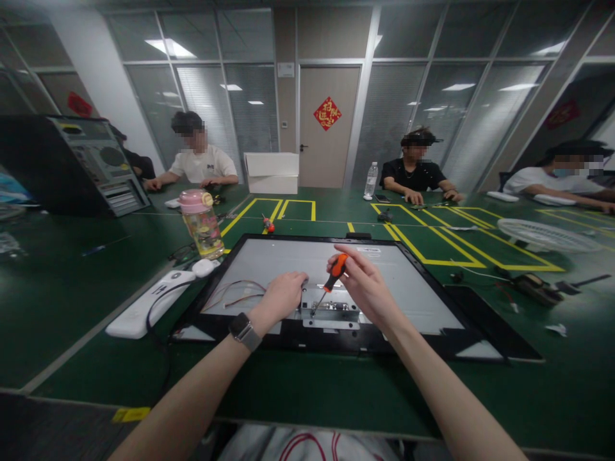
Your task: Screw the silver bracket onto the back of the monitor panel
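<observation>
A flat display panel (403, 288) with a black frame lies on the green table in front of me, its grey back facing up. Near its front edge sits a metal bracket (336, 315). My right hand (361, 274) grips a screwdriver (337, 269) with an orange and black handle. The tool is tilted, and its tip points down at the left part of the bracket. My left hand (283, 291) rests at the bracket's left side, its fingers curled against the edge; the fingertips are partly hidden. Thin wires (235, 291) lie on the panel left of that hand.
Left of the panel lie a white power bank-like block (148, 307) with a black cable and a pink-lidded bottle (202, 224). A computer tower (106, 160) stands far left. Right are a black flat panel (494, 320) and a dark tool (535, 288). Several people sit opposite.
</observation>
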{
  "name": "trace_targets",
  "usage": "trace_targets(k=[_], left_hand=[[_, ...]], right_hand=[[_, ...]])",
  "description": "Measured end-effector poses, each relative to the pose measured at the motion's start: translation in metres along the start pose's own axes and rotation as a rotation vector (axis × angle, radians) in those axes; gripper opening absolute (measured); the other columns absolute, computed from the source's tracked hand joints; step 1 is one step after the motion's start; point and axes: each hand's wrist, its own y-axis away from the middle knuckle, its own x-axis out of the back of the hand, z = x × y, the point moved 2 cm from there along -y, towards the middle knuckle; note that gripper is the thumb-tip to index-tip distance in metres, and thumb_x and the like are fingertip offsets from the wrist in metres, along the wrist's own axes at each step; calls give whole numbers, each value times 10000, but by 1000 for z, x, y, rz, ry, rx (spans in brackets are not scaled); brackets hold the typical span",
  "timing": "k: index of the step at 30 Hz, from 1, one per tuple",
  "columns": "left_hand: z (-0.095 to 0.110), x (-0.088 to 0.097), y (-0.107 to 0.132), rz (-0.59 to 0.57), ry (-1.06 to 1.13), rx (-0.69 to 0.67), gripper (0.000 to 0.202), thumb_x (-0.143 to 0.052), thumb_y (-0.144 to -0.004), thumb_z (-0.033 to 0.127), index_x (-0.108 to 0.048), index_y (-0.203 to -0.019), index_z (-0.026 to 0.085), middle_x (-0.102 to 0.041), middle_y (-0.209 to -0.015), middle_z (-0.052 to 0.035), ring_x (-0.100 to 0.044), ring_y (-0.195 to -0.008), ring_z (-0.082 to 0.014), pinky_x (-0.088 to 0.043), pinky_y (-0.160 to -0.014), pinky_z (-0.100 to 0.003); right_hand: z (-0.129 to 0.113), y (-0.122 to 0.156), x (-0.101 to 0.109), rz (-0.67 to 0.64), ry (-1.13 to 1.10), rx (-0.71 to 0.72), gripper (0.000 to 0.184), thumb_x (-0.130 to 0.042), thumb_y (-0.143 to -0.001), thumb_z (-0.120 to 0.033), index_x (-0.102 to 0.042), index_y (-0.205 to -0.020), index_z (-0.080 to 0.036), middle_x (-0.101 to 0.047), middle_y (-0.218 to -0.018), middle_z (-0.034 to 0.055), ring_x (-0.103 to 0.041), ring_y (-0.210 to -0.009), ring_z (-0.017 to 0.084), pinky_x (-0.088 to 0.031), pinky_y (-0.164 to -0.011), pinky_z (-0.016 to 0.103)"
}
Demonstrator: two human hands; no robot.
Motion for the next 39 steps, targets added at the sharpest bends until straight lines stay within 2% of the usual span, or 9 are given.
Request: trace_targets(k=[3,8,11,15,20,23,27,33,39], left_hand=[[-1,-1,-1,5,2,-4,386,-372,-892,75,-600,-1193,154,-694,-1089,-115,-633,-1041,-230,-471,-917,-341],[1,0,0,-6,5,7,384,-366,-897,77,-594,-1195,158,-693,-1096,-112,-633,-1045,-225,-469,-924,-343],[1,0,0,-11,6,4,380,-372,-897,75,-589,-1198,156,-690,-1110,-117,-631,-1047,-226,-465,-937,-349],[0,-1,-1,-8,10,5,383,-372,-895,74,-594,-1196,156,-691,-1105,-118,-635,-1047,-228,-467,-935,-347],[0,0,-1,5,17,-8,384,-370,-893,76,-600,-1193,148,-692,-1103,-119,-636,-1057,-234,-474,-931,-351],[1,1,-1,-4,11,-2,380,-373,-895,77,-600,-1191,149,-694,-1101,-117,-638,-1052,-232,-476,-927,-349],[1,2,0,-6,9,0,382,-373,-900,81,-596,-1201,155,-692,-1108,-117,-635,-1054,-233,-477,-922,-351],[2,2,0,-19,7,13,375,-384,-903,85,-600,-1204,148,-691,-1111,-123,-635,-1059,-233,-475,-931,-352],[1,-1,0,-12,-2,9,380,-378,-905,75,-604,-1201,150,-694,-1104,-113,-639,-1062,-230,-476,-936,-345]], right_hand=[[0,0,-1,-13,-50,-19,298,-635,-859,-471,-658,-1076,-268,-703,-939,48,-673,-902,204,-517,-933,440],[3,0,-1,-11,42,6,267,-704,-795,-506,-679,-939,-282,-670,-912,23,-660,-870,198,-534,-899,435],[2,1,-2,-17,41,7,275,-654,-844,-485,-684,-1030,-284,-662,-887,26,-654,-859,194,-534,-896,427],[2,1,-2,-6,26,-10,360,-547,-911,-455,-632,-1196,-251,-699,-953,65,-664,-898,213,-526,-917,442],[1,0,1,-51,90,30,355,-558,-888,-373,-642,-1208,-245,-707,-1062,75,-671,-949,229,-514,-938,457],[-1,2,1,-60,163,54,345,-576,-881,-332,-633,-1213,-259,-712,-1031,62,-691,-905,219,-537,-897,450],[-4,5,1,101,394,154,282,-624,-868,-306,-634,-1142,-244,-716,-964,53,-701,-852,203,-564,-841,417],[-10,7,5,344,616,400,252,-629,-867,-283,-628,-1111,-219,-685,-927,42,-675,-768,167,-580,-727,350],[-20,11,7,458,869,681,177,-645,-859,-243,-640,-1033,-212,-611,-824,10,-576,-685,134,-529,-595,272]])
